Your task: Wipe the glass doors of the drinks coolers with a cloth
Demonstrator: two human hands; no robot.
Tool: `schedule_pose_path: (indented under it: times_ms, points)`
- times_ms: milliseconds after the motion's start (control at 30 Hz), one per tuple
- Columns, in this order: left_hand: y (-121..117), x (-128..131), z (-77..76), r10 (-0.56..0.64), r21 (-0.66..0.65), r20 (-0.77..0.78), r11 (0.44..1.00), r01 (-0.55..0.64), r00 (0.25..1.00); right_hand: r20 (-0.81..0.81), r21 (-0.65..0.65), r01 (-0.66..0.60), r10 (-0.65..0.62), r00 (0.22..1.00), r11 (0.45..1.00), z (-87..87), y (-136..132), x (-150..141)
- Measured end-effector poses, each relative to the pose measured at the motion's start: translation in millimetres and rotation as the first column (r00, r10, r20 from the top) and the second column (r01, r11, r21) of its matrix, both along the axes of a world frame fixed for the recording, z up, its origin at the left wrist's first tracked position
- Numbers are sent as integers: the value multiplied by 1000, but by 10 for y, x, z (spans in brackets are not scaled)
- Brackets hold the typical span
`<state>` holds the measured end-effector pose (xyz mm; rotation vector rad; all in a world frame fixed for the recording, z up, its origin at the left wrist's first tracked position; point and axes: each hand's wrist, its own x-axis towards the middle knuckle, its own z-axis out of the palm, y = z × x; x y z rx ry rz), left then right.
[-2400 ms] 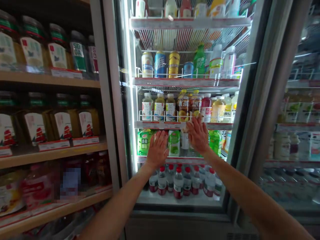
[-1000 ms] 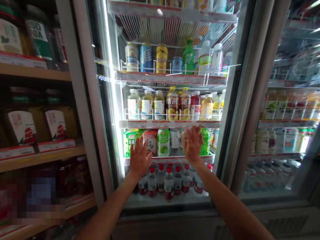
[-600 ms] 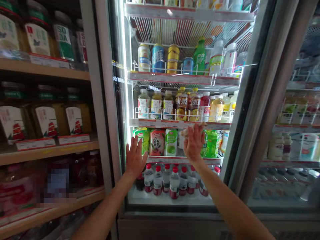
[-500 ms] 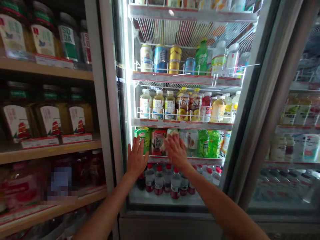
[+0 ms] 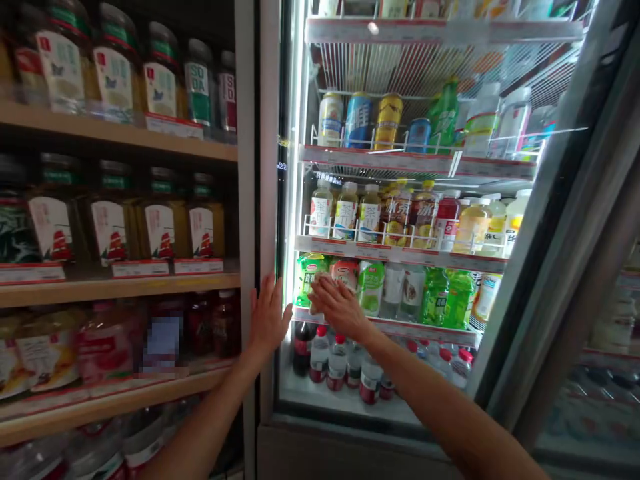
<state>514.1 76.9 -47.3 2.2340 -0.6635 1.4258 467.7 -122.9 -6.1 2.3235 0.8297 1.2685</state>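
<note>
A glass door (image 5: 350,400) stands between me and a lit drinks cooler, with reflections on its surface. My right hand (image 5: 340,308) lies flattened against the glass, at the height of the green and red drink bottles. Under its fingers is a pale, crumpled cloth (image 5: 315,301), mostly hidden by the hand. My left hand (image 5: 269,313) rests with fingers stretched out by the door's left frame (image 5: 271,167); it holds nothing. Behind the glass near my right hand are a green bottle (image 5: 305,273) and a green-labelled bottle (image 5: 371,288).
Wooden shelves (image 5: 125,290) with bottled drinks stand to the left. Inside the cooler, cans (image 5: 359,120) and tea bottles (image 5: 345,211) fill upper racks, and red-capped bottles (image 5: 337,363) stand at the bottom. A thick metal door frame (image 5: 565,313) runs along the right.
My view has turned left, so the cooler sits further right. My right hand has slid left across the glass with the cloth. The left hand is now at the door frame.
</note>
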Motion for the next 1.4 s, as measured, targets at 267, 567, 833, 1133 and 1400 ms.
schedule_pose_path:
  times_ms: [267, 567, 833, 1133, 1400]
  points:
    - [290, 34, -39, 30, -17, 24, 999, -30, 999, 7, 23, -26, 26, 1000, 999, 103, 419, 273]
    - [399, -8, -71, 74, -5, 4, 997, -74, 997, 105, 77, -74, 65, 992, 994, 4, 621, 410]
    - [120, -170, -253, -3, 85, -17, 996, 4, 1000, 43, 110, 52, -57, 997, 993, -495, 127, -24]
    - [-484, -394, -260, -146, 154, -7, 977, 145, 989, 49, 71, 178, -181, 982, 982, -675, -655, -499]
    - [-1072, -605, -222, -227, 189, 16, 957, 220, 974, 142, 308, 268, -322, 936, 913, -667, -1086, -725]
